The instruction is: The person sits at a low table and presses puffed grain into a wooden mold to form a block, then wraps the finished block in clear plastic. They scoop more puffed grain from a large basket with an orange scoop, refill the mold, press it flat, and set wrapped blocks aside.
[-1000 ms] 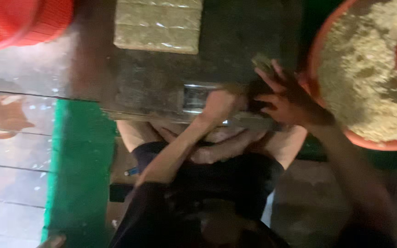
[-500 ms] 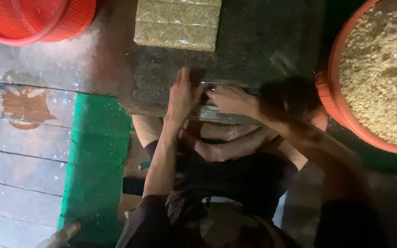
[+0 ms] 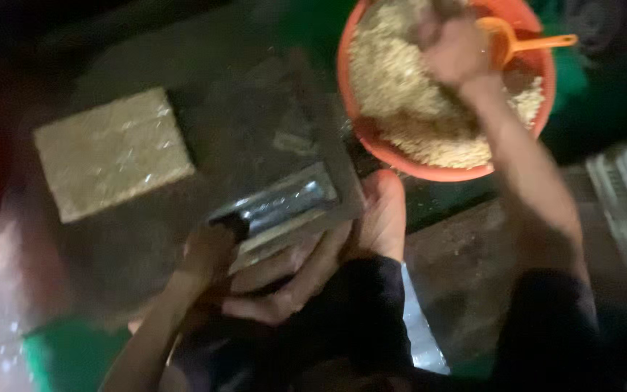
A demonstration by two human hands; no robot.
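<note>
Item 1: metal mould (image 3: 281,210), shiny, oblong, at the near edge of the dark slab (image 3: 183,160); long axis rises toward the basin.
Item 2: left hand (image 3: 208,250), at the mould's near-left end, fingers curled on its corner (grip blurred).
Item 3: pressed block (image 3: 114,152), tan, rectangular, left of the mould and apart from it.
Item 4: orange basin (image 3: 400,156) of pale grain, beyond the mould's right end.
Item 5: right hand (image 3: 459,51), fisted in the grain beside an orange scoop (image 3: 517,43); the farther hand from the mould.

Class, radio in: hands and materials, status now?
Left hand at metal mould, grip unclear. Right hand in orange basin of grain, orange scoop beside. Pressed block lies apart.
</note>
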